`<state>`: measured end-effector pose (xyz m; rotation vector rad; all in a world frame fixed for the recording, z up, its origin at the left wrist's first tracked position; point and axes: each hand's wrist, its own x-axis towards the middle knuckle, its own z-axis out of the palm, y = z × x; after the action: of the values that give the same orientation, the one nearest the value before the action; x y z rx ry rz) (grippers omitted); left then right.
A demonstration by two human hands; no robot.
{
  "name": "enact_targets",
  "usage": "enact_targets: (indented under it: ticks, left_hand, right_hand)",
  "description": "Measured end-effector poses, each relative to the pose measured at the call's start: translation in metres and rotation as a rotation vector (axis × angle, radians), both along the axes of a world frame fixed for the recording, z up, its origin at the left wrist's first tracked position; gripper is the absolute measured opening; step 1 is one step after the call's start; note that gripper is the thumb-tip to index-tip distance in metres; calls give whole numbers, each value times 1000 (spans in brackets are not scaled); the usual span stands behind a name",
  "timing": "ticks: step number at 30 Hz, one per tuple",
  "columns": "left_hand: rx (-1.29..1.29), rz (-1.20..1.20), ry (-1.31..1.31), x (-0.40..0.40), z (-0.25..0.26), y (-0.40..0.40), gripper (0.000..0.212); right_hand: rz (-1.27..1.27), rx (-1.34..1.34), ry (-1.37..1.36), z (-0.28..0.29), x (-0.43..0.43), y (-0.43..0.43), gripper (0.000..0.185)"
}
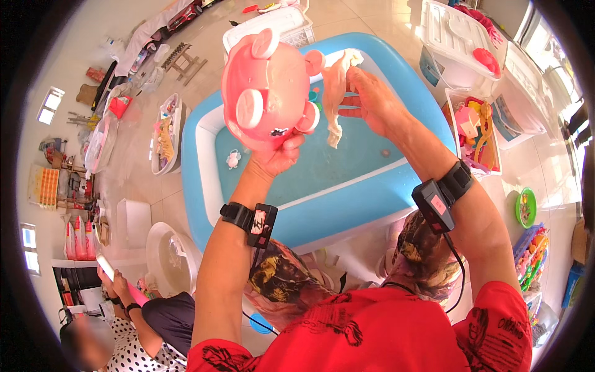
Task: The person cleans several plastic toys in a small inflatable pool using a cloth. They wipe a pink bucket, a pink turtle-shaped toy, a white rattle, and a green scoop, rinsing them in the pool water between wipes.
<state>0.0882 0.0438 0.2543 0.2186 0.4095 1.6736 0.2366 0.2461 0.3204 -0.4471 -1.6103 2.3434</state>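
My left hand (279,156) grips the lower edge of a pink plastic toy (283,79) with round white and pink wheels or feet, holding it up over the inflatable pool. Just to the right, my right hand (369,100) pinches a pale, wet cloth (335,90) at its upper part, and the cloth hangs down beside the toy. The two hands are apart. Beneath them is the blue and white inflatable pool (334,228), holding water. A small white and pink toy (233,159) floats at its left side, and small green and orange pieces show behind the cloth.
Beyond the pool is a white lidded basket (269,28). Bins of toys (474,135) and lidded storage boxes (460,42) stand at the right, with a green bowl (526,208) nearer. At the left are a toy tub (167,135), a white basin (171,260) and a seated person (139,330) holding a phone.
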Motion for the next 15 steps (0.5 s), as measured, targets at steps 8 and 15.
enact_targets:
  ticks: [8,15]
  left_hand:
    - [8,-130,-175,-8,-8,-6,61]
    - [-57,-39,-97,-4,-6,-6,59]
  right_hand:
    - [23,-25,150,-2,-12,-4,36]
    - [30,-17,181,-5,-14,-12,35]
